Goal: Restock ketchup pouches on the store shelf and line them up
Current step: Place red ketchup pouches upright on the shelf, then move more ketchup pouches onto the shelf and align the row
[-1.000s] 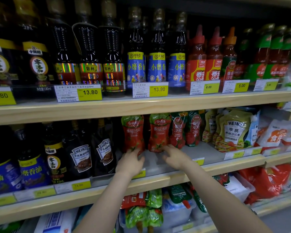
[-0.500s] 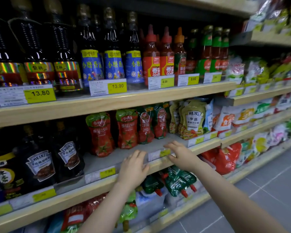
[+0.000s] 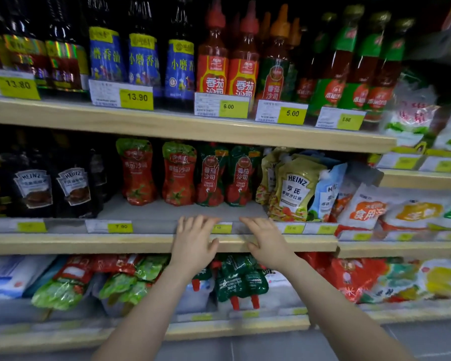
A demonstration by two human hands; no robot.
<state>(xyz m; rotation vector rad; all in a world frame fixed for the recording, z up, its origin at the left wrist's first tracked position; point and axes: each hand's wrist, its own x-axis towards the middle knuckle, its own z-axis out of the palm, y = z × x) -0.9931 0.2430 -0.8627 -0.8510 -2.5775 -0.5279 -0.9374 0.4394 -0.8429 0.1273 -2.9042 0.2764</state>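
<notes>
Both hands are empty right now. The left hand point(image 3: 194, 242) and right hand point(image 3: 267, 243) lie flat, fingers spread, palms down over the front lip of the shelf point(image 3: 89, 243), gripping nothing. Just beyond the fingertips there's a bare strip of shelf, then 4 pouches standing upright in a row: 2 red pouches point(image 3: 158, 173) past the left hand and 2 green pouches point(image 3: 225, 175) between and beyond both hands (all set back a bit from the edge). Below the wrists, more spare pouches point(image 3: 238, 280) sit in a bin on the lower shelf.

My take: the step is lining up the row. To do it well I'd slide each pouch forward by its base, not the top, since these soft packs probably flop. Keep labels facing out and fronts level with each other.
</notes>
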